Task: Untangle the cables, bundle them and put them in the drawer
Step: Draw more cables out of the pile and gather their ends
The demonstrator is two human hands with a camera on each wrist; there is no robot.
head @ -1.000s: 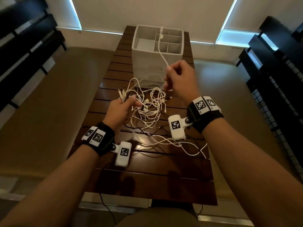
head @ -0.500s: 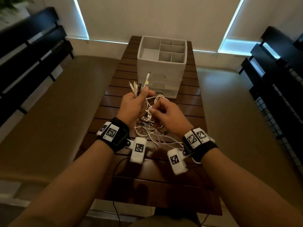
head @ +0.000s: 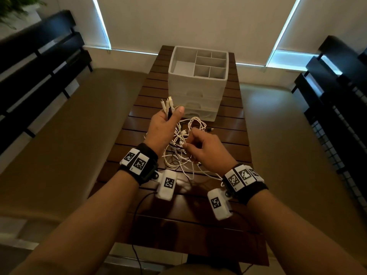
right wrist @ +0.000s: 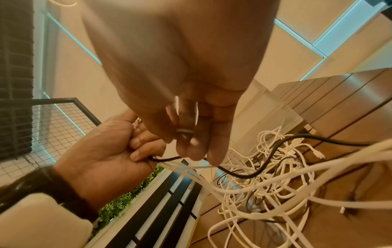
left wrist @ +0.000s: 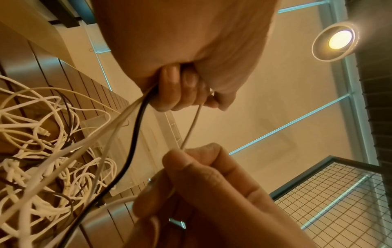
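Far left: black slatted bench [head: 39,62] along the wall, a green plant [head: 14,4] in the top corner. Tan floor [head: 59,145] between the bench and the dark wooden slatted table [head: 228,133].

Left hand [head: 160,130] is raised above the table, fingers [left wrist: 169,87] clenched round a bunch of cable ends [head: 167,105]; the plugs stick up past the thumb, mostly white, at least one black. In the left wrist view several white leads and one black cable [left wrist: 132,142] run out of the fist down toward the pile; one thin white strand [left wrist: 192,125] stretches from the fist to the other hand.

Centre: tangle of cables [head: 182,143], mostly white with some dark ones, lies on the table between and below the two hands, loops trailing toward the wrists. Not yet sorted, not bundled.

Behind the tangle stands a white plastic drawer organiser [head: 196,90], top tray split into compartments, drawers stacked below, all look closed. No cable inside it.

Right hand [head: 206,151] sits just right of the tangle, lower than the left one, fingers [right wrist: 191,139] curled and pinching the thin white strand. The right wrist view shows a white lead looped round one finger. Hands are near each other, not touching.

Both wrists carry black straps with white marker blocks [head: 137,161]. Far right: black wire-mesh rack [head: 337,116].
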